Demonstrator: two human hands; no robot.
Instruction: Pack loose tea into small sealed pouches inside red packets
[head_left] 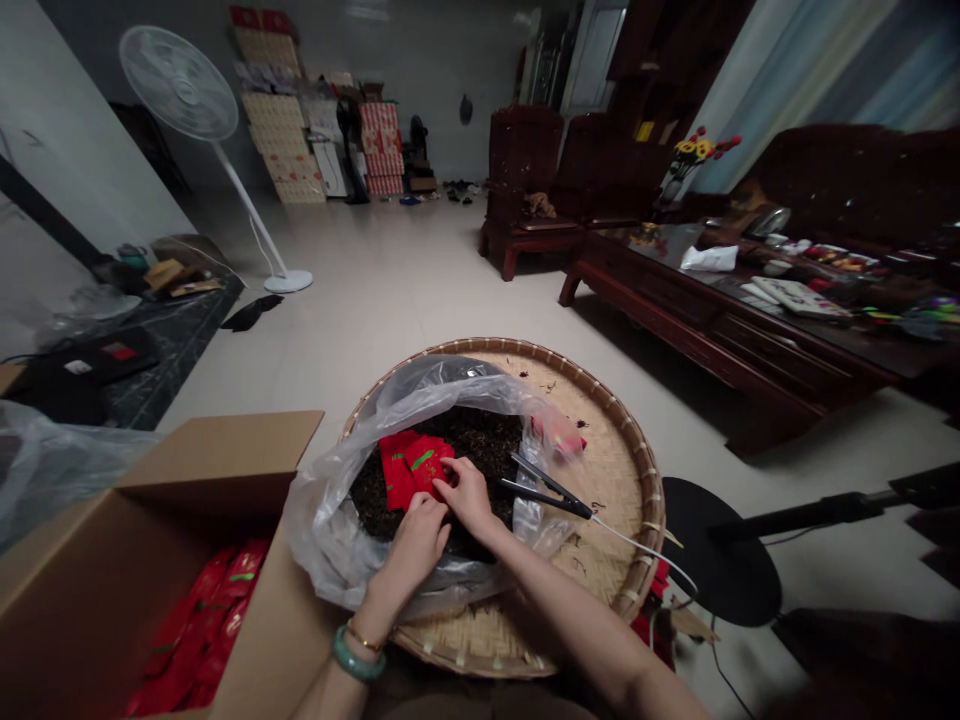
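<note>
Small red packets (pixel 397 482) with green marks lie on dark loose tea leaves (pixel 480 435) inside a clear plastic bag (pixel 330 520), its mouth wide open. My right hand (pixel 469 498) pinches the edge of the uppermost red packet (pixel 429 462). Fingers curled, my left hand (pixel 421 535) holds at that packet's lower edge, partly hiding it. To the right of my hands, black corded tongs like a hair straightener (pixel 551 492) rest with jaws apart across the bag's edge. All this sits on a round woven bamboo tray (pixel 615 470).
A cardboard box (pixel 277 600) holding several red packets stands at the left. A round black stand base (pixel 720 550) is right of the tray. Farther off are a white fan (pixel 289 281), a dark wooden table (pixel 720 350) with clutter, and stacked boxes (pixel 285 150).
</note>
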